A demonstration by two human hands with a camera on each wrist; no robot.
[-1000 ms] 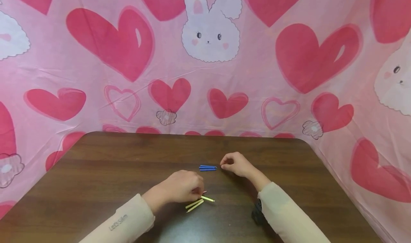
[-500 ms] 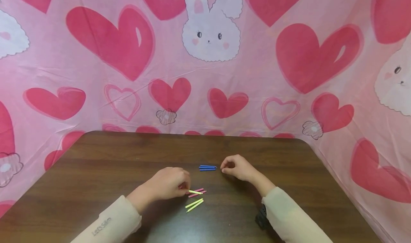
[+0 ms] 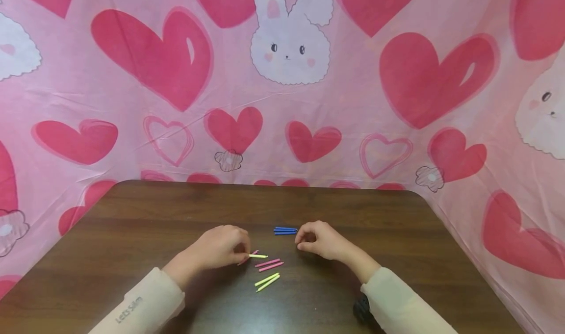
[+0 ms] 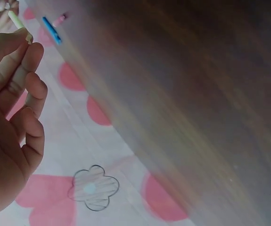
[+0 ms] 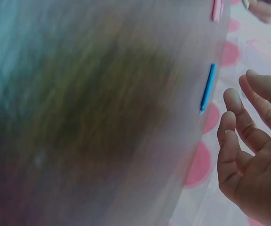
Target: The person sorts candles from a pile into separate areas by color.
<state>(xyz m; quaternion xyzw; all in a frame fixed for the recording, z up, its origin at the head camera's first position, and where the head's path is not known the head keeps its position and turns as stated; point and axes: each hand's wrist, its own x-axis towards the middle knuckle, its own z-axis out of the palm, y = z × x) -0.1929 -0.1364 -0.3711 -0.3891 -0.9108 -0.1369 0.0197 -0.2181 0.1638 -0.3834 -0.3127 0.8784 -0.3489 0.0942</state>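
My left hand pinches a slim yellow stick with a narrow tip, like a small candle, between thumb and forefinger. A pink stick shows partly behind the yellow one, and I cannot tell whether the fingers touch it. Two more pink sticks lie just to the right, and two yellow sticks nearer to me. My right hand holds nothing; its fingers are loosely curved beside the right end of several blue sticks laid side by side. In the right wrist view its fingers are apart.
Everything lies on a brown wooden table. Behind its far edge hangs a pink cloth with hearts and rabbits. A black device sits under the right sleeve.
My left hand has moved left and slightly away from me with the yellow stick, uncovering the pink sticks. The right hand has shifted a little left and nearer to me.
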